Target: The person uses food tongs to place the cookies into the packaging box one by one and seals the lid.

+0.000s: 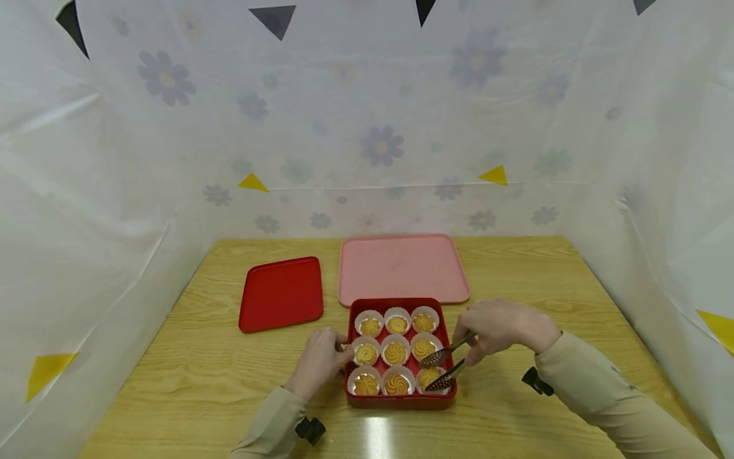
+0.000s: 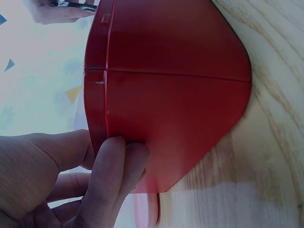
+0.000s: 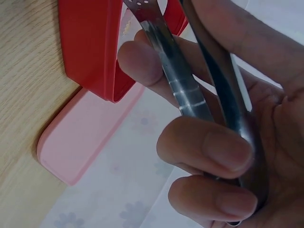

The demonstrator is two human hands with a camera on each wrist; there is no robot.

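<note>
A square red tin (image 1: pixel 401 402) holds several swirled piped cookies, each in a white paper cup, set in rows. At its left wall, my left hand (image 1: pixel 322 360) pinches the rim; the left wrist view shows fingertips against the outer red wall (image 2: pixel 175 109). Metal tongs (image 3: pixel 187 90) with perforated ends are gripped in my right hand (image 1: pixel 501 328), fingers curled round the handles. Their ends stand apart, over the front right cookie (image 1: pixel 427 376) in its cup. Whether they touch that cookie I cannot tell.
Behind the tin lies a pink tray (image 1: pixel 401 264), close to its back edge. A red lid-like square (image 1: pixel 282 294) lies to the left on the wooden table (image 1: pixel 189 376). White flower-patterned sheeting (image 1: pixel 344 115) encloses the back and sides.
</note>
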